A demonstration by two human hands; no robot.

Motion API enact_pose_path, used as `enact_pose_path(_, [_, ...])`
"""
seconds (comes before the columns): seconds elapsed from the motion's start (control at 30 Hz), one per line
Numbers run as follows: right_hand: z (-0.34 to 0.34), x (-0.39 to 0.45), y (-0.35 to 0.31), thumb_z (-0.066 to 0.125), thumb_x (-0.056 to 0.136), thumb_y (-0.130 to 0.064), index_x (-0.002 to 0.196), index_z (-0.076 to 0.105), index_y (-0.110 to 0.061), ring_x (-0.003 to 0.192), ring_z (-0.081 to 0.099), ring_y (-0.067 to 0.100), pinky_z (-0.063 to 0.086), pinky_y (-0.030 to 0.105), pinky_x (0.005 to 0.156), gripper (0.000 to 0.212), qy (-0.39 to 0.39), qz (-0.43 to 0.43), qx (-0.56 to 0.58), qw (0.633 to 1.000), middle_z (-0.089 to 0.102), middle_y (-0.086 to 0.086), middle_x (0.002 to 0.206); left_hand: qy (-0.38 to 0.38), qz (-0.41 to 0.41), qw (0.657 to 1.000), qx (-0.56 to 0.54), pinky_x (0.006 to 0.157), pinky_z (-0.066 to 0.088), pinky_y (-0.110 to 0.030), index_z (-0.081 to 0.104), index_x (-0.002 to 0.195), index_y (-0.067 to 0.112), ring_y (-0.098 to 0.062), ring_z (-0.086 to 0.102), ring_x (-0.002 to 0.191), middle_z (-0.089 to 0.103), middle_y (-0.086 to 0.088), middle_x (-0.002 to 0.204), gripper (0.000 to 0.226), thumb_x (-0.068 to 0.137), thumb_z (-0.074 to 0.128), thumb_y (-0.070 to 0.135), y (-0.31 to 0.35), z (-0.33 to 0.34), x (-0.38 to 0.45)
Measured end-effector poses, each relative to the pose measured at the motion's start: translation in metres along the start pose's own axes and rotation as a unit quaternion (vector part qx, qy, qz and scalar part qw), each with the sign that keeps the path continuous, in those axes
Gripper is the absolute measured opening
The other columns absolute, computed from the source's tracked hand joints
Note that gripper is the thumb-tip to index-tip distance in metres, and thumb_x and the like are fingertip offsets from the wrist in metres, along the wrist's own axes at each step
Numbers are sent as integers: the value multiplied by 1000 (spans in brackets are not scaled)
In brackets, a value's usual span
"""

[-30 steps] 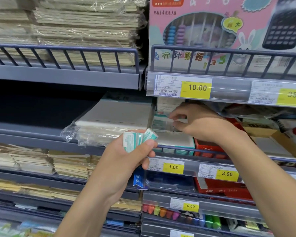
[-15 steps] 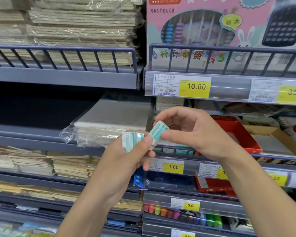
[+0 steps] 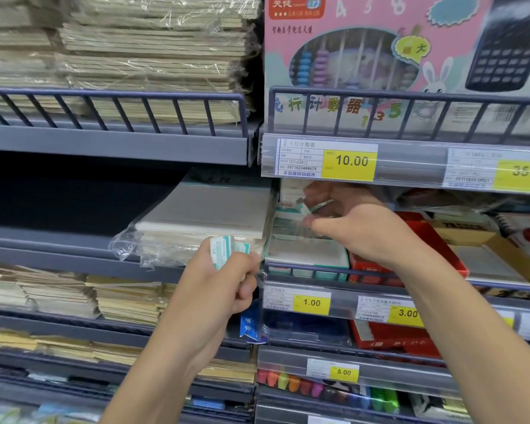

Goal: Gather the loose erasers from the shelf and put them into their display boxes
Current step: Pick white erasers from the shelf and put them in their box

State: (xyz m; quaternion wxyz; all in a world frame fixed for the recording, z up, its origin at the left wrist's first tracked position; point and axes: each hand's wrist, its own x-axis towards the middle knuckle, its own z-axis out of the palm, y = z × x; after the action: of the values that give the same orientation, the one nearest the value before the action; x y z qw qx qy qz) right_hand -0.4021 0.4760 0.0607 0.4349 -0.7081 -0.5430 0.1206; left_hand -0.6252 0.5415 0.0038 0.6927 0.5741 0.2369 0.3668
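Centrally, the left hand (image 3: pixel 214 289) is raised before the shelf (image 3: pixel 117 146), its fingers curled round a small stack of erasers (image 3: pixel 225 249) in white-and-teal sleeves; the thumb presses the stack against the forefinger, so this grip is pinching the erasers. The right hand (image 3: pixel 358 231) reaches under the shelf edge that bears the 10.00 tag (image 3: pixel 349 162), thumb and fingertips drawn together on a small white-and-teal eraser (image 3: pixel 307 209); motion blur softens the outline, yet the grip reads as a pinch on that piece. Directly below the right hand lies the display box (image 3: pixel 303 255) of erasers, a white tray with teal sides set behind the low rail, just left of a red box (image 3: pixel 435 237). Left of the display box, a wrapped pack of white paper (image 3: pixel 205 215) rests tilted on the middle shelf, its loose plastic hanging over the edge beside the left hand. Above, stacked notebooks (image 3: pixel 153 56) in film occupy the left bay, and a pink abacus box (image 3: pixel 364 56) stands behind the rail on the right, with a calculator (image 3: pixel 508 44) pictured beside it. Below the erasers, yellow tags read 1.00 (image 3: pixel 312 302), 3.00 (image 3: pixel 406 313) and 5.00 (image 3: pixel 344 372); coloured markers (image 3: pixel 288 385) lie in the lowest bay.
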Motion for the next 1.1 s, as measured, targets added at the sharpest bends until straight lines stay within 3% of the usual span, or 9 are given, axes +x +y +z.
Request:
enact_pose_path(0.07, [3, 6, -1, 73, 84, -19, 103, 64, -31, 84, 64, -4, 46, 9, 70, 24, -33, -9, -92, 995, 68, -17, 95, -4, -2, 1000, 6, 45, 35, -19, 57, 96, 8, -11, 43, 56, 53, -5, 71, 24, 78, 69, 21, 0, -1, 0])
enact_pose_path(0.1, [5, 9, 0, 72, 85, -21, 108, 64, -32, 86, 62, -3, 43, 6, 69, 27, -53, -12, -145, 988, 66, -18, 99, -5, -4, 1000, 10, 46, 35, -20, 60, 96, 8, -12, 44, 58, 54, -7, 72, 25, 78, 70, 22, 0, -1, 0])
enact_pose_path(0.27, [19, 19, 1, 70, 85, -31, 114, 67, -32, 103, 57, 14, 46, 25, 91, 30, -119, -15, -274, 954, 60, -8, 116, -5, 2, 1000, 10, 48, 39, -21, 73, 90, 16, -17, 46, 63, 64, -11, 80, 13, 80, 74, 26, -1, -3, -1])
enact_pose_path(0.47, [34, 28, -7, 72, 82, -30, 100, 71, -29, 93, 59, 20, 51, 31, 84, 18, -142, -24, -323, 935, 57, -7, 101, -15, 16, 1000, 12, 46, 40, -21, 70, 95, 16, -16, 47, 57, 75, -18, 97, 5, 99, 68, 19, -1, -4, -4])
enact_pose_path(0.73, [38, 31, -6, 70, 85, -30, 92, 77, -27, 90, 61, 20, 47, 26, 75, 11, -154, -25, -339, 928, 63, -5, 91, -25, 14, 999, -13, 45, 42, -21, 71, 99, 19, -15, 52, 58, 77, -15, 104, 5, 98, 68, 24, 0, -5, -5])
enact_pose_path(0.87, [30, 28, -6, 65, 90, -38, 99, 76, -26, 89, 60, 19, 51, 32, 80, 19, -179, -46, -336, 923, 61, -7, 91, -11, -2, 1000, -21, 47, 45, -21, 72, 107, 6, -15, 53, 57, 72, -8, 81, 20, 93, 72, 20, -2, -4, -2])
enact_pose_path(0.93, [26, 22, -6, 65, 92, -37, 108, 74, -28, 86, 60, 9, 49, 26, 79, 20, -132, -57, -290, 946, 59, -15, 88, -15, -4, 1000, -17, 52, 49, -21, 76, 100, 7, -17, 55, 56, 66, -8, 72, 25, 84, 76, 27, -2, -5, -3])
enact_pose_path(1.03, [21, 1, -11, 68, 93, -28, 108, 74, -34, 75, 61, -6, 45, 8, 70, 18, -95, -66, -61, 991, 69, -20, 83, -30, 1, 1000, -6, 56, 51, -20, 78, 97, 7, -16, 57, 56, 68, -7, 73, 22, 87, 74, 27, -2, -5, -4])
enact_pose_path(1.1, [18, -15, -18, 69, 94, -22, 110, 75, -31, 75, 65, 1, 54, 18, 72, 19, -147, -70, 96, 982, 75, -9, 94, -36, -3, 999, -9, 55, 50, -20, 79, 97, 7, -16, 55, 54, 70, -7, 73, 20, 89, 74, 25, -1, -4, -5])
